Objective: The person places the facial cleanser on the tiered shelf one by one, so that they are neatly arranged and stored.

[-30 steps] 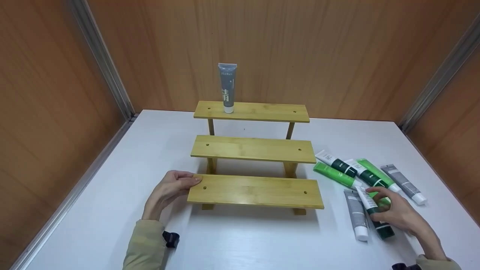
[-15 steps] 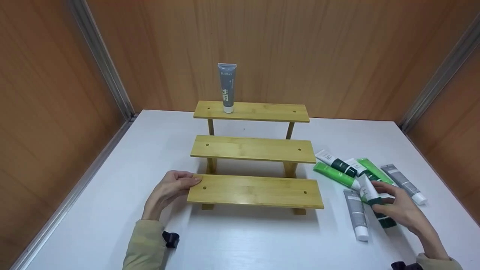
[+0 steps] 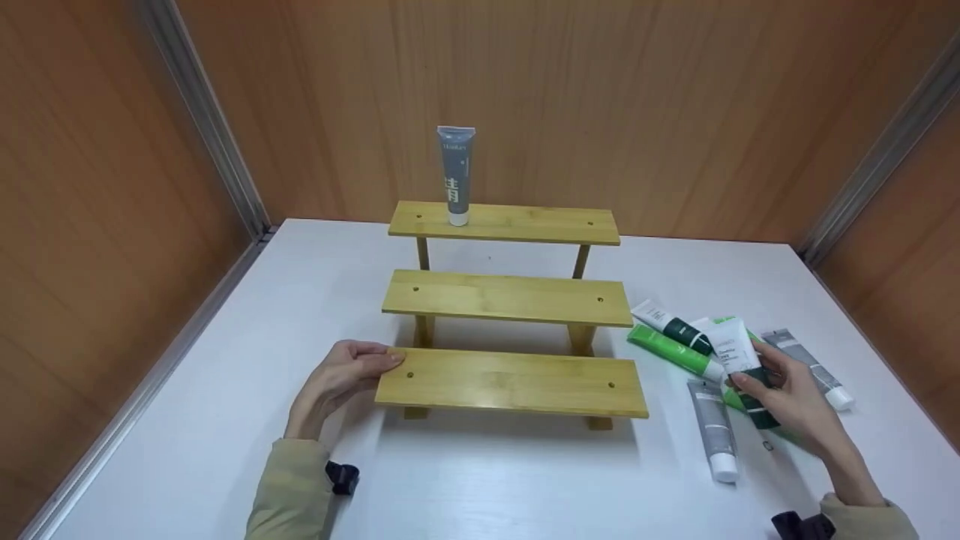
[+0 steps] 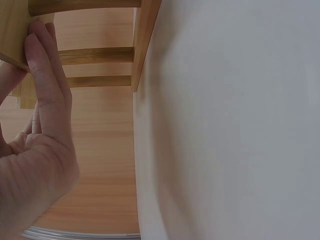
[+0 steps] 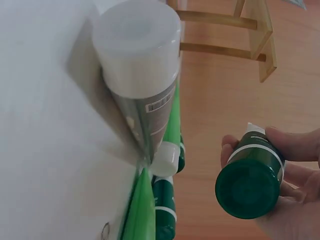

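My left hand (image 3: pixel 341 381) pinches the left end of the lowest board of a three-step bamboo rack (image 3: pixel 510 381), thumb on top and fingers beneath, as the left wrist view shows. In my right hand (image 3: pixel 796 397) is a white and dark green squeeze tube (image 3: pixel 733 346), gripped between thumb and fingers above the pile at the right. The right wrist view shows its dark green cap (image 5: pixel 247 190) facing the camera, off the table. On the rack's top step a blue-grey tube (image 3: pixel 456 172) stands upright on its white cap.
Beside the rack lie a grey tube (image 3: pixel 712 431), a bright green tube (image 3: pixel 671 351), another white and green tube (image 3: pixel 671 326) and a second grey tube (image 3: pixel 810 367). More green tubes are partly hidden under my right hand. Wooden panels (image 3: pixel 525 97) enclose the white table (image 3: pixel 495 487).
My right hand has picked the white and dark green tube up off the pile and tilted it more upright, moving it slightly away from me. The left hand stays on the rack.
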### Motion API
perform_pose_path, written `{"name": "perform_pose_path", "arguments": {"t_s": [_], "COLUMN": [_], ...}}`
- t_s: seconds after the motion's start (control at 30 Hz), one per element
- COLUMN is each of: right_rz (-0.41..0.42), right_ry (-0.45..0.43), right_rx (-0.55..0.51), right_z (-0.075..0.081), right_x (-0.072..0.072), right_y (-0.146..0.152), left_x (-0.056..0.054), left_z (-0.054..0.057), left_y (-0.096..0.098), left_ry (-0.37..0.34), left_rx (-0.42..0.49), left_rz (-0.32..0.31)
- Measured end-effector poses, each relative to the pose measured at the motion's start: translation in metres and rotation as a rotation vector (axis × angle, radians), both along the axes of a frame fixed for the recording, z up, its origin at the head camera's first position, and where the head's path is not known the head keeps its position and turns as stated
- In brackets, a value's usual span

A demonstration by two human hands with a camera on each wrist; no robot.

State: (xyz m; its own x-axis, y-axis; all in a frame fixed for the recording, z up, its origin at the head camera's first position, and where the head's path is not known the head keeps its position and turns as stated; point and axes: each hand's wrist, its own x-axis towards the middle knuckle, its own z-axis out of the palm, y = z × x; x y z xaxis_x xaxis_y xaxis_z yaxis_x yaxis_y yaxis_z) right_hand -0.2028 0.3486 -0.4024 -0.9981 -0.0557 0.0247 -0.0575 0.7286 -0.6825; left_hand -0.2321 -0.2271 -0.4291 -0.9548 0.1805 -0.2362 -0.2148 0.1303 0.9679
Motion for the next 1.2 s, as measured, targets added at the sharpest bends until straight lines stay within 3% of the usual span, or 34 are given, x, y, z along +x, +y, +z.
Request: {"name": "perform_pose_path", "arguments": {"t_s": [0.53, 0.9, 1.2], "right_rz": [0.069, 0.060, 0.072], "right_ry": [0.055, 0.012, -0.021], "right_rx": [-0.075, -0.200, -0.399], "right_z": [0.032, 0.056, 0.067], "right_x": [-0.015, -0.028, -0.038], "right_y": [-0.044, -0.069, -0.079], "left_x": [0.000, 0.000, 0.001], "left_z": [0.002, 0.003, 0.002], "left_y": [0.003, 0.002, 0.002], "left_ry": [-0.013, -0.016, -0.017], "left_rx": [-0.015, -0.002, -0.015], "left_rz": [0.007, 0.008, 0.016]}}
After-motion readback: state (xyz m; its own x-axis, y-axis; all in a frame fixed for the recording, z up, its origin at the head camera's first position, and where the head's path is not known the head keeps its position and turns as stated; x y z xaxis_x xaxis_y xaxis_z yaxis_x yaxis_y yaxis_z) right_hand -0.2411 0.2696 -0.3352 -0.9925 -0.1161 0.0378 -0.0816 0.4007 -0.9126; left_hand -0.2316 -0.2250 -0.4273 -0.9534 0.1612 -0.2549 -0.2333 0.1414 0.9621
